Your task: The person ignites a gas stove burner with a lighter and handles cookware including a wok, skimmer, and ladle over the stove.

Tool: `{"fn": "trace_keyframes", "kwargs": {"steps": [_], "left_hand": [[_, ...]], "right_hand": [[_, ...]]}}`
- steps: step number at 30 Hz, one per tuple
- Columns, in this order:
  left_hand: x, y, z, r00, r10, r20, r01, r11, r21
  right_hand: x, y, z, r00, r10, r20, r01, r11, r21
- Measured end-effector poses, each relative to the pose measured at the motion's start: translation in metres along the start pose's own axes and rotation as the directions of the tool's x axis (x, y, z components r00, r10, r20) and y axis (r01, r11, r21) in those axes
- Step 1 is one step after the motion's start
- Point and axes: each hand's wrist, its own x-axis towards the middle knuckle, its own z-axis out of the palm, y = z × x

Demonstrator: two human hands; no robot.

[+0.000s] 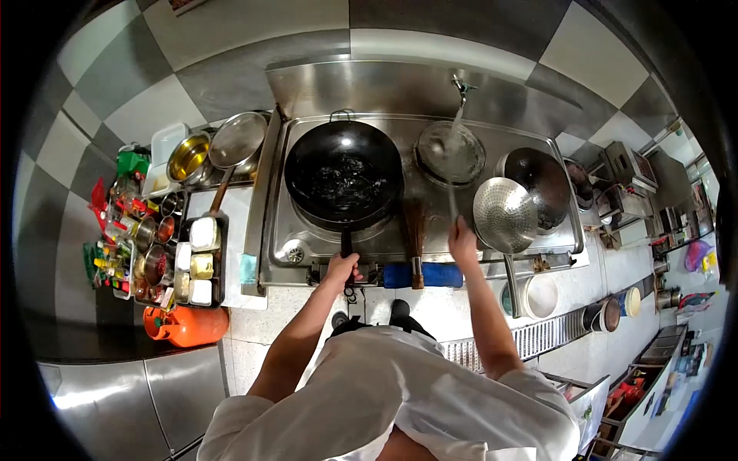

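Observation:
My left hand (342, 270) is closed round the handle of a black wok (346, 142), which sits on the left burner with a little shiny liquid in its bottom. In my right hand (463, 244) is the long handle of a ladle (453, 198). Its far end lies in a round basin (473, 170) at the back of the stove, where water runs down from a tap (462, 86); the splash blurs the ladle's bowl. Between my hands, a bamboo wok brush (415, 230) leans upright against the front edge, beside a blue rolled cloth (423, 275).
Right of my right hand, a perforated skimmer (505, 213) rests against a second dark wok (547, 184). On the left stand an oil pot (188, 157), a strainer (238, 140) and several seasoning containers (202, 266). An orange gas cylinder (192, 326) and a white bucket (541, 296) stand below.

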Motion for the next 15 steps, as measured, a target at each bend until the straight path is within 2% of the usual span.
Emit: {"fn": "trace_keyframes", "kwargs": {"steps": [2,4,5,6,7,8,9,10,11,12,15], "left_hand": [[-0.007,0.006,0.005,1.000,-0.002,-0.013,0.002,1.000,0.021],[-0.012,0.010,0.009,0.998,0.014,-0.056,-0.012,0.999,0.044],[-0.010,0.011,0.008,0.998,0.020,-0.066,-0.017,0.999,0.037],[-0.008,0.009,0.005,0.999,0.010,-0.051,-0.008,0.999,0.039],[-0.007,0.006,0.004,0.999,-0.002,-0.036,0.003,0.999,0.041],[-0.005,0.003,0.003,0.999,-0.003,-0.045,0.004,0.999,0.033],[-0.003,0.002,0.002,0.999,-0.017,-0.031,0.018,0.999,0.044],[-0.003,0.004,0.001,0.999,-0.032,-0.017,0.033,0.998,0.057],[-0.004,0.004,0.002,0.999,-0.029,-0.035,0.031,0.998,0.051],[-0.006,0.005,0.002,0.999,-0.031,-0.040,0.033,0.998,0.050],[-0.005,0.006,0.003,0.998,-0.031,-0.047,0.032,0.999,0.032]], "right_hand": [[0.038,0.033,0.001,0.986,0.165,0.010,-0.160,0.971,-0.178],[0.055,0.093,0.024,0.996,0.070,-0.046,-0.076,0.988,-0.131],[0.060,0.090,0.026,0.997,0.060,-0.040,-0.065,0.990,-0.126],[0.060,0.083,0.024,0.881,0.446,0.155,-0.472,0.810,0.349],[0.057,0.078,0.021,0.621,0.611,0.491,-0.749,0.278,0.602],[0.053,0.072,0.018,0.620,0.606,0.498,-0.753,0.282,0.595],[0.048,0.065,0.013,0.579,0.534,0.616,-0.720,-0.019,0.694],[0.042,0.059,0.009,0.556,0.430,0.711,-0.637,-0.330,0.697],[0.036,0.054,0.004,0.566,0.395,0.724,-0.583,-0.429,0.690],[0.028,0.042,-0.006,0.563,0.392,0.728,-0.586,-0.431,0.686],[0.008,0.006,-0.033,0.635,0.290,0.716,-0.572,-0.445,0.689]]}}
